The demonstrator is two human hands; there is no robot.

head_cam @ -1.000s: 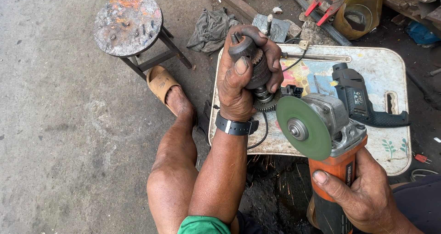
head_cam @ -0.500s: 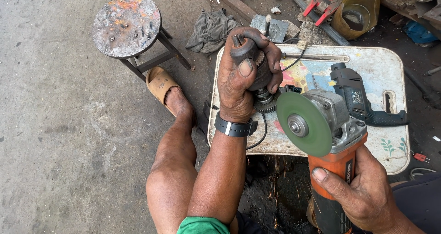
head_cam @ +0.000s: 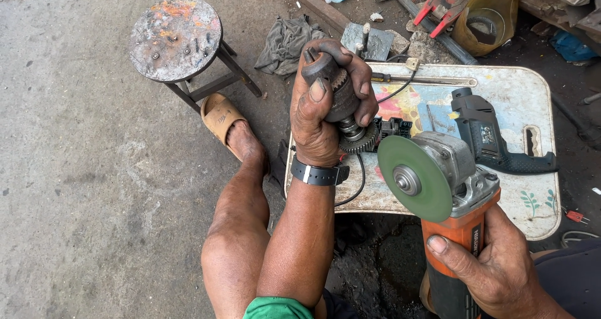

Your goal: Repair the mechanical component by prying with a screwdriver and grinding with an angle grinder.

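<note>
Grey concrete floor (head_cam: 75,187) fills the left side, and a round stool (head_cam: 175,38) with a rusty, paint-spotted top stands on it. Just right of the stool, a foot in a tan sandal (head_cam: 220,115) rests on the floor, with a bent bare leg coming up from it. A crumpled rag (head_cam: 285,43) lies behind the sandal.

Next comes the left hand (head_cam: 322,106), with a black watch (head_cam: 319,174) on the wrist. Its fingers (head_cam: 363,81) are clenched tight around a dark drill chuck (head_cam: 338,87), held up above the surface's left edge. A toothed gear (head_cam: 362,138) sticks out just under the hand.

A small white surface (head_cam: 519,87) with chipped paint sits low to the right. A dark drill body (head_cam: 491,137) lies on it.

At the bottom right, the right hand (head_cam: 501,272) grips the orange handle of a grinder (head_cam: 460,228). Its green disc (head_cam: 414,178) faces the camera, close to the gear but not touching it.
</note>
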